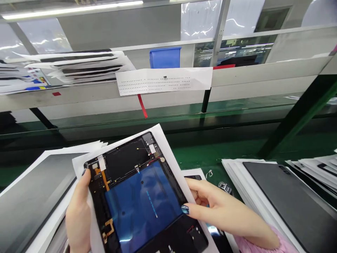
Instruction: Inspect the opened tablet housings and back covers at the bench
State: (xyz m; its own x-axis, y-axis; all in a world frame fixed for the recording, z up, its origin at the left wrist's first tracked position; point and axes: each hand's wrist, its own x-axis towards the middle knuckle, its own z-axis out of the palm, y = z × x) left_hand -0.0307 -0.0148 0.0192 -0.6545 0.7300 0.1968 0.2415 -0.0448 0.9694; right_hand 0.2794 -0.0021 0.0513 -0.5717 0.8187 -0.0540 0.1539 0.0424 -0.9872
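Note:
An opened tablet (147, 196) lies face-in on a white sheet (164, 147), its inner side showing a blue-covered battery, orange flex cables and black parts. My left hand (80, 211) grips the tablet and sheet at the left edge, thumb near the top left corner. On the right edge, my right hand (207, 203) pinches it, with the thumb on the tablet's inner face and the fingers curled behind the sheet. Both hands hold it tilted above the bench. Partly hidden behind it, another dark device (219, 239) rests on white paper.
A stack with a grey panel (34, 189) stands at left. Stacked white sheets and a dark back cover (292, 200) lie at right. A small metallic object (225, 188) sits on the green bench (210, 147). Above, a shelf bears layered sheets (89, 66) and a blue bin (165, 58).

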